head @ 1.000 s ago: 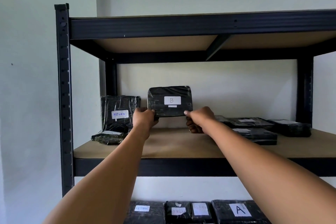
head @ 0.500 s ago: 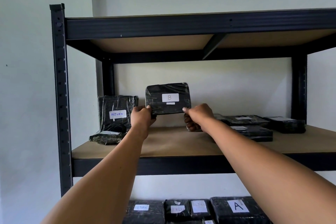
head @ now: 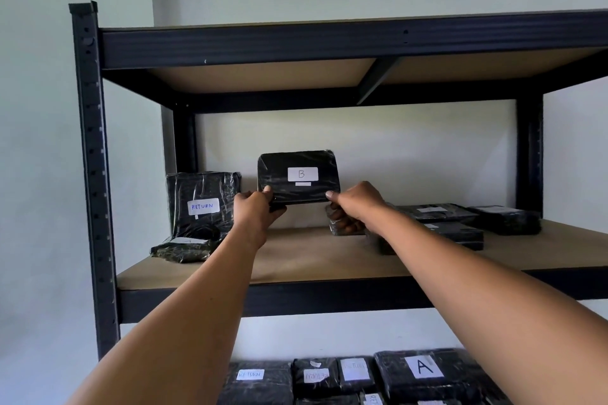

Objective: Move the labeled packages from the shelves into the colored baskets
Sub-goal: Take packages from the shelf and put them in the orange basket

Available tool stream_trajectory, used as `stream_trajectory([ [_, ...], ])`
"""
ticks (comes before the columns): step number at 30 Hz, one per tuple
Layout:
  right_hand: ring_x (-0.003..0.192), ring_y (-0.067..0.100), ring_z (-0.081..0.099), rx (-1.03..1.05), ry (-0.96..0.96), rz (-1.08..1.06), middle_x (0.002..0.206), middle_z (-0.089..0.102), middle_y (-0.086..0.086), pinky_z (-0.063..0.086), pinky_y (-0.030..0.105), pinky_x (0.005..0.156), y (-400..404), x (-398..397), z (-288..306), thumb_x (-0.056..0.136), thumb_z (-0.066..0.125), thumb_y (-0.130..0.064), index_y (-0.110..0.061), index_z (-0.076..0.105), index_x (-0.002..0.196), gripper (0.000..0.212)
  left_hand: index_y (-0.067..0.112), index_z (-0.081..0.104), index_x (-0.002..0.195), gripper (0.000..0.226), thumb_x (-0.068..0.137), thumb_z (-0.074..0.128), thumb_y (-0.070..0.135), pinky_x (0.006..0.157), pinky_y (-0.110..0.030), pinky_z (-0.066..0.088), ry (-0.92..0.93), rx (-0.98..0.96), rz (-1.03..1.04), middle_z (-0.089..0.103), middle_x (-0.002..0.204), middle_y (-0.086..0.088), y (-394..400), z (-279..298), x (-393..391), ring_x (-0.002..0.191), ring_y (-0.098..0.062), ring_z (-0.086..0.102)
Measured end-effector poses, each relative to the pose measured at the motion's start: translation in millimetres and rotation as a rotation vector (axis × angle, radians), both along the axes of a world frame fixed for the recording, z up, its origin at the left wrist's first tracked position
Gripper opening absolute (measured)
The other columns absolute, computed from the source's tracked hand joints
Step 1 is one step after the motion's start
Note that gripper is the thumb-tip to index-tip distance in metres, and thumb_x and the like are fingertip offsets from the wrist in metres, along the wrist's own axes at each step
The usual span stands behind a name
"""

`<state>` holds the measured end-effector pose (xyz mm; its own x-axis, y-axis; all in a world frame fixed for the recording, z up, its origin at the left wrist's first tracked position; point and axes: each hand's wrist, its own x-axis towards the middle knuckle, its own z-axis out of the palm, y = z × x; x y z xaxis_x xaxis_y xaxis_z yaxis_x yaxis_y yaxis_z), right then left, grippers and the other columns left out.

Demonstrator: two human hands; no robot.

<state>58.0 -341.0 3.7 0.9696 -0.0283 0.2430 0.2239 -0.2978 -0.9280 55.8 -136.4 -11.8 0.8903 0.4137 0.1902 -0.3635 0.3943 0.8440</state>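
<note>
Partly hidden: right hand (head: 353, 204) fingers behind B package (head: 298, 176); baskets unseen.

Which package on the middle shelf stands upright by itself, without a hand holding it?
The RETURN package at the shelf's left end; the B package is held, the rest lie flat.

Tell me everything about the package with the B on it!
The B package is a flat black rectangle wrapped in shiny, crinkled plastic. A white label with a handwritten B sits on its front, with a smaller white strip just below. It is held upright above the shelf board, label facing the camera. The left hand grips its lower left corner and the right hand its lower right corner.
</note>
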Motion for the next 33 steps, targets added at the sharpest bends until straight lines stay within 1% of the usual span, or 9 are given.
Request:
stream_trajectory([
  [2,0.050,0.026,0.065,-0.105,-0.051,-0.034,0.073,0.074,0.014,0.053,0.029,0.046,-12.9,-2.3,5.3,0.093,0.068,-0.037,0.001,0.071,0.085,0.038,-0.003,0.044,0.133,0.040,0.096,0.060,0.002,0.068,-0.046,0.063,-0.002,-0.038,0.016,0.060,0.126,-0.022,-3.4,1.7,2.2,0.105,-0.035,0.068],
  [8,0.068,0.032,0.073,-0.222,-0.106,-0.258,0.073,0.074,0.009,0.063,0.045,0.063,-75.0,8.9,18.0,0.090,0.062,-0.025,-0.002,0.071,0.084,0.025,-0.005,0.039,0.140,0.047,0.097,0.058,0.001,0.063,-0.041,0.063,0.003,-0.066,0.025,0.058,0.129,-0.024,-14.6,0.5,9.7,0.103,-0.035,0.068],
  [10,0.063,0.029,0.068,-0.328,-0.114,-0.353,0.073,0.069,0.009,0.059,0.034,0.056,-94.8,11.6,18.7,0.084,0.059,-0.019,-0.003,0.064,0.075,0.019,-0.005,0.041,0.139,0.045,0.097,0.057,0.001,0.065,-0.040,0.063,0.011,-0.064,0.033,0.060,0.125,-0.023,-17.3,-1.4,15.6,0.100,-0.033,0.069],
  [12,0.060,0.023,0.059,-0.446,-0.100,-0.407,0.070,0.061,0.008,0.044,0.024,0.052,-106.8,12.1,17.6,0.083,0.056,-0.015,-0.007,0.053,0.069,0.017,-0.005,0.046,0.133,0.036,0.098,0.054,0.000,0.072,-0.042,0.063,0.018,-0.067,0.036,0.064,0.118,-0.020,-19.5,-2.9,19.3,0.097,-0.030,0.069],
  [14,0.060,0.020,0.055,-0.525,-0.073,-0.428,0.070,0.057,0.007,0.041,0.024,0.056,-114.2,16.7,15.3,0.086,0.057,-0.016,-0.008,0.051,0.070,0.019,-0.005,0.052,0.121,0.022,0.100,0.052,0.000,0.077,-0.042,0.063,0.012,-0.082,0.037,0.065,0.114,-0.018,-23.2,-2.1,18.5,0.096,-0.028,0.068],
  [16,0.059,0.018,0.053,-0.581,-0.049,-0.420,0.070,0.056,0.006,0.043,0.025,0.058,-116.5,23.9,12.2,0.086,0.060,-0.018,-0.008,0.051,0.070,0.021,-0.005,0.053,0.121,0.022,0.101,0.052,0.001,0.070,-0.038,0.064,0.000,-0.086,0.041,0.065,0.114,-0.017,-22.6,-1.0,18.2,0.094,-0.026,0.068],
  [21,0.064,0.018,0.056,-0.654,-0.003,-0.368,0.082,0.063,0.006,0.044,0.024,0.056,-107.0,40.2,2.1,0.085,0.069,-0.038,-0.012,0.058,0.080,0.029,-0.003,0.047,0.135,0.035,0.100,0.052,0.002,0.060,-0.038,0.063,0.010,-0.129,0.071,0.061,0.126,-0.019,-10.9,-6.1,19.7,0.098,-0.030,0.067],
  [25,0.075,0.024,0.062,-0.705,0.013,-0.403,0.090,0.065,0.004,0.048,0.027,0.065,-92.9,44.0,-1.8,0.080,0.070,-0.054,-0.013,0.061,0.090,0.043,-0.006,0.048,0.133,0.033,0.102,0.050,0.003,0.053,-0.031,0.061,0.024,-0.043,0.114,0.059,0.129,-0.018,-5.9,-8.1,16.7,0.097,-0.022,0.065],
  [33,0.084,0.025,0.066,-0.551,0.057,-0.354,0.091,0.067,0.005,0.055,0.029,0.078,-83.5,45.2,1.3,0.076,0.079,-0.043,-0.012,0.060,0.081,0.037,-0.006,0.051,0.125,0.025,0.102,0.049,0.003,0.056,-0.029,0.061,0.016,-0.016,0.126,0.061,0.123,-0.014,-9.4,-7.9,13.8,0.088,-0.016,0.064],
])
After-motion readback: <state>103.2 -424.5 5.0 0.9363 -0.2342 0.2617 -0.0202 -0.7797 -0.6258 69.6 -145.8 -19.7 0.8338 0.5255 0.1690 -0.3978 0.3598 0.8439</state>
